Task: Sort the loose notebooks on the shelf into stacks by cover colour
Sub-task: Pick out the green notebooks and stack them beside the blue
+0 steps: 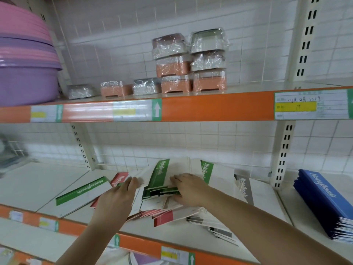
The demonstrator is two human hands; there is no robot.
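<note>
Notebooks with green spines [158, 180] sat in a loose stack on the lower shelf [47, 180], atop the mixed pile. Left hand [118, 197] lay flat against the stack's left side, fingers straight and together. Right hand [188, 188] rested on the stack, fingers extended, thumb at its front edge. A single green notebook [84, 192] lay left of the stack; red-spined ones [162, 219] beneath it; a blue stack [322, 201] well to its right.

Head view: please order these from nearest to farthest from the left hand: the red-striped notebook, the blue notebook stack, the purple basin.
1. Red-striped notebook: just beyond the left hand, at its fingertips.
2. Purple basin: upper shelf, far left.
3. Blue notebook stack: same shelf, far right, past the right hand.
</note>
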